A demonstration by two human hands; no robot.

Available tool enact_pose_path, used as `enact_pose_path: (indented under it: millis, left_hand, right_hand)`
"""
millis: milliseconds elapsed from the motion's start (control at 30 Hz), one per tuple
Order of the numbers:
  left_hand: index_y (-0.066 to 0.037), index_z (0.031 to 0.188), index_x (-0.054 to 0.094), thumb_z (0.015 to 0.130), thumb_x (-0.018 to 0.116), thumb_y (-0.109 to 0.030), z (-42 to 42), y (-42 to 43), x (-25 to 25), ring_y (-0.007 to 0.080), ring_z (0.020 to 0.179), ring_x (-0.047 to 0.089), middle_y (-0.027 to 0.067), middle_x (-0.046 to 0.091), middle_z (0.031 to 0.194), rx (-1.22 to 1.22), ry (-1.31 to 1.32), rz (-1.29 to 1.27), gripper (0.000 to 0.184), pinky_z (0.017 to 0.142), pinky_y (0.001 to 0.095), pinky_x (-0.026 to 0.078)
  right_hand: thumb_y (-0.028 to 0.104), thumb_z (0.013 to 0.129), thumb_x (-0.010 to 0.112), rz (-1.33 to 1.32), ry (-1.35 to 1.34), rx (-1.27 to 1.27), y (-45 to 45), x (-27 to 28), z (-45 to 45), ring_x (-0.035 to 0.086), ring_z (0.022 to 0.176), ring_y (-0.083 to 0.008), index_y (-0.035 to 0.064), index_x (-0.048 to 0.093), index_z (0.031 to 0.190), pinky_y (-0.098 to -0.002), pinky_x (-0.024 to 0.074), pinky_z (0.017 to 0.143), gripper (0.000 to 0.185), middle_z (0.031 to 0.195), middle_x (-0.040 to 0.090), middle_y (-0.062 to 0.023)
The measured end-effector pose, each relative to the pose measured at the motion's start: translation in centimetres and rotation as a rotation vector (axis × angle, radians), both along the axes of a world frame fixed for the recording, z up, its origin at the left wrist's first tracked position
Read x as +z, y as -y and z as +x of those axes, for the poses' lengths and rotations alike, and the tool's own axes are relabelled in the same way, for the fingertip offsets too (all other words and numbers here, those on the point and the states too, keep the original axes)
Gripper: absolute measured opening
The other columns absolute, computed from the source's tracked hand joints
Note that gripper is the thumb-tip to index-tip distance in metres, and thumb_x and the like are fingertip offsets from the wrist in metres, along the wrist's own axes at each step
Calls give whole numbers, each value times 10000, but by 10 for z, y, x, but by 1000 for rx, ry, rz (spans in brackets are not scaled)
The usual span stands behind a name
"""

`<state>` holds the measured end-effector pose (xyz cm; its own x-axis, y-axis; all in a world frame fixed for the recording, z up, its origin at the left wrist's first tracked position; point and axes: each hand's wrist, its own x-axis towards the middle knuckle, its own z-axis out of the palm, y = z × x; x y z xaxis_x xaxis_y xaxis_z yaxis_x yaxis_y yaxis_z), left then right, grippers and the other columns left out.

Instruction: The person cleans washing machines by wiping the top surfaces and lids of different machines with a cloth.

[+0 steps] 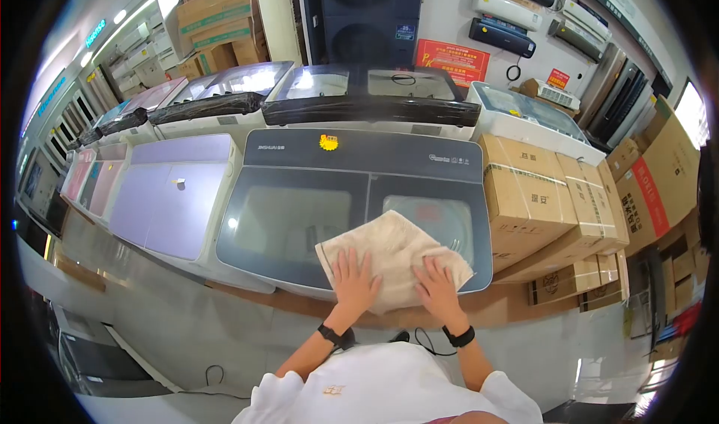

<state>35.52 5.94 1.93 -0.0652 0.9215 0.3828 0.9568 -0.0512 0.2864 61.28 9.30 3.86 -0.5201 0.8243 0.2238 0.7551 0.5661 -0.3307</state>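
Was, as far as could be judged, at the step of working a beige towel (393, 248) flat over the dark top of a twin-tub washing machine (359, 199), with both palms together in use. Could not tell from one picture whether sliding or only resting. For any next move, seemed to need equal pressure from both sides, and some care at the front rim (269, 273), because of the towel's lower edge at that place, perhaps a little beyond it. Seemed also wise to mind the loose far corner, for fear of a fold.

Had the left hand (355, 280) open and laid palm-down on the left part of the towel, with fingers pointing away and moderately spread, thumb toward the middle. Had the right hand (438, 288) likewise open, palm-down on the right part, with fingers apart. Visibly pinched nothing with either hand; appeared to touch only the cloth. Could not judge how strongly pressed.

Had the towel spread at the front of the machine, across the strip between the left window (296, 214) and the right window (442, 214), covering a lower corner of each. Wore a black watch (338, 337) on the left wrist and a black wristband (459, 337) on the right.
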Motion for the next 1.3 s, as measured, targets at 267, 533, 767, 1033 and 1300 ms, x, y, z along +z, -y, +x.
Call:
enact_pose_path:
  millis: [267,533,767,1033,1300]
  left_hand:
    - [-125,1581,476,925,683,-430,9,-39,-3,544,1516,274,277,347,1641,70,9,25,752,1224,661,215]
    - [-130,1562,506,912,689,-403,-34,23,0,497,1520,313,235,397,1633,92,64,8,729,1243,619,229]
    - [-136,1586,478,958,660,-398,-115,10,1,483,1524,311,220,356,1668,398,81,6,705,1246,606,226]
    - [-134,1587,484,960,666,-393,-158,39,-2,479,1534,303,220,365,1669,447,119,-11,702,1244,611,236]
    - [-171,1597,473,921,689,-436,-137,4,9,568,1534,220,287,286,1679,297,175,-80,758,1234,681,174]
  right_hand:
    - [318,943,672,260,108,-105,-20,-17,-74,388,1492,-458,70,598,1455,-658,275,1191,573,1626,414,-239]
    - [322,945,663,92,116,47,7,2,-82,343,1519,-463,90,545,1518,-666,271,1196,629,1644,393,-238]
    - [332,1009,592,113,149,139,-19,0,-167,241,1560,-483,103,444,1596,-683,216,1209,647,1697,283,-245]
    - [325,987,624,10,188,243,24,20,-223,252,1558,-475,132,435,1605,-655,205,1232,674,1693,288,-236]
    - [379,1014,604,-27,333,82,-30,4,-148,229,1562,-498,167,421,1617,-662,197,1231,665,1714,236,-243]
